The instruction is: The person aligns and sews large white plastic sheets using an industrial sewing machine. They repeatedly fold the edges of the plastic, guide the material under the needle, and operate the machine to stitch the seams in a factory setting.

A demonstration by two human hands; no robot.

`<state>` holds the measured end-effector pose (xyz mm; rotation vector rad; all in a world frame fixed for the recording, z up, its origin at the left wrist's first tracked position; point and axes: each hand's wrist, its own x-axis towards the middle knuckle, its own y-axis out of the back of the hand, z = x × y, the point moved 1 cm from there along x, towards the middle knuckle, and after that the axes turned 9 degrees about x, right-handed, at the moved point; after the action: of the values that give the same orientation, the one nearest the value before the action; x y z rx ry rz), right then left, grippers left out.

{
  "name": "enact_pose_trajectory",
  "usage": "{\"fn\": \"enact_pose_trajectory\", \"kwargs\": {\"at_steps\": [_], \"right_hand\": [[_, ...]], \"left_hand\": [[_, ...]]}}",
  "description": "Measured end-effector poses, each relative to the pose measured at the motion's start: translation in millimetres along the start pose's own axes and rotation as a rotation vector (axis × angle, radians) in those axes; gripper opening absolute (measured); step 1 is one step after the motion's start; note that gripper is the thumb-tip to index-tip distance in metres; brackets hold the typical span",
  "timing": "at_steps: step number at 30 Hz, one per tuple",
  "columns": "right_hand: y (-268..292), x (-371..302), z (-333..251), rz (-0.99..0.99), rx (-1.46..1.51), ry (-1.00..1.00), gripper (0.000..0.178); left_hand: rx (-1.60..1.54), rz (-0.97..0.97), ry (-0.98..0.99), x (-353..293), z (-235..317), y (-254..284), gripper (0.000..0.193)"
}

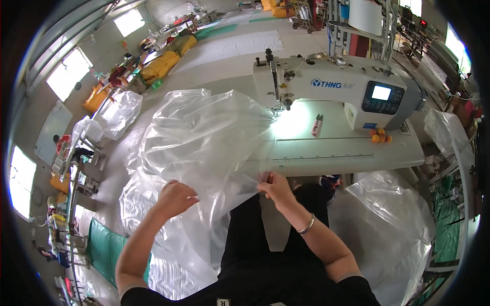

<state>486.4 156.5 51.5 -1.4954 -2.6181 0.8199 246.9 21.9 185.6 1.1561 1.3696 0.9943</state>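
Note:
A large heap of clear plastic sheeting (194,132) spreads over the left of the sewing table and hangs down over my lap. Its gathered edge runs up under the needle area of a white sewing machine (306,76), where a lamp shines brightly. My right hand (277,188), with a bangle at the wrist, pinches the sheeting's edge just below the table's front. On the left, my left hand (177,199) is closed at the sheeting, fingers curled and thumb toward the right. Its fingertips are partly hidden, but it appears to grip a fold.
Pink-handled thread snips (317,125) lie on the machine bed (337,148). Small orange balls (381,136) sit by the machine's base. More plastic sheeting (383,224) is heaped at my right. Metal frames and a green sheet (104,250) stand at the left.

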Motion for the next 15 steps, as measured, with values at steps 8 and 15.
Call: {"fn": "enact_pose_trajectory", "kwargs": {"at_steps": [8,15], "right_hand": [[-16,-38,64,-0.417,0.321,-0.094,0.019],[106,-107,-6,-0.280,0.580,0.076,0.011]], "left_hand": [[-0.221,0.592,-0.134,25,88,-12,0.043],[-1.241,-0.116,0.236,-27,52,-96,0.043]]}}
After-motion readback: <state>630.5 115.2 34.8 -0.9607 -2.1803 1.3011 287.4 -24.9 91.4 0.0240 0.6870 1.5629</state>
